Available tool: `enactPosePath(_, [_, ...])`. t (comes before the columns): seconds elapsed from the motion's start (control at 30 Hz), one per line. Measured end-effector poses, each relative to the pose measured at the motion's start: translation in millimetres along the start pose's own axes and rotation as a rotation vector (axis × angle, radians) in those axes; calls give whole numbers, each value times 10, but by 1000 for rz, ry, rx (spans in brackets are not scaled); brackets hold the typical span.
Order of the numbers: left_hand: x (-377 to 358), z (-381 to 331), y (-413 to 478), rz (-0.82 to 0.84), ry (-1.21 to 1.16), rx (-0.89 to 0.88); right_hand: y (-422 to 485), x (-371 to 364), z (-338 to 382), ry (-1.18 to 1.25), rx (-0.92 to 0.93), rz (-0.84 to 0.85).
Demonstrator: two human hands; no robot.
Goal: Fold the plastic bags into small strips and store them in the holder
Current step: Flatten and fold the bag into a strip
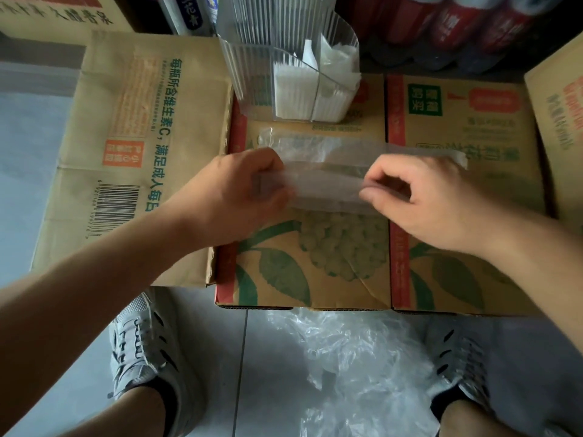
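A clear plastic bag [331, 171] lies flattened into a long band across the top of a cardboard box [315, 263]. My left hand [243, 197] pinches the bag's near edge at its left end. My right hand [419, 200] pinches the same edge further right, with the band's right end [454, 156] stretching past it. The near edge is lifted and folded toward the far side. Behind the bag stands a clear ribbed holder [252, 74] with folded white bags [296, 93] in its compartments.
A heap of loose clear bags [362, 367] lies on the tiled floor between my two grey shoes [142, 348]. A second box [467, 190] adjoins on the right and a flattened carton [132, 146] on the left. Red bottles [457, 23] stand at the back right.
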State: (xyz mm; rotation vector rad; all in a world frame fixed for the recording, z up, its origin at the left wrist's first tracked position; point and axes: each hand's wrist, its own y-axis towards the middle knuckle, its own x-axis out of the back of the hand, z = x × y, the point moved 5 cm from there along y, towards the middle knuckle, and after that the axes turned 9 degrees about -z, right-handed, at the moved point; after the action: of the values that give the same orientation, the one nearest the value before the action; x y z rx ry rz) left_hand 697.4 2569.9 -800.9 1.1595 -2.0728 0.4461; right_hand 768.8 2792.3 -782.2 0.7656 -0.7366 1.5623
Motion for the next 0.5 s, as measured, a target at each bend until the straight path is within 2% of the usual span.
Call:
enactPosePath(0.23, [-6, 91, 215, 4, -104, 221, 395, 133, -254, -73, 16, -85])
enactPosePath(0.5, [-36, 113, 338, -99, -8, 295, 612, 176, -473, -99, -103, -127])
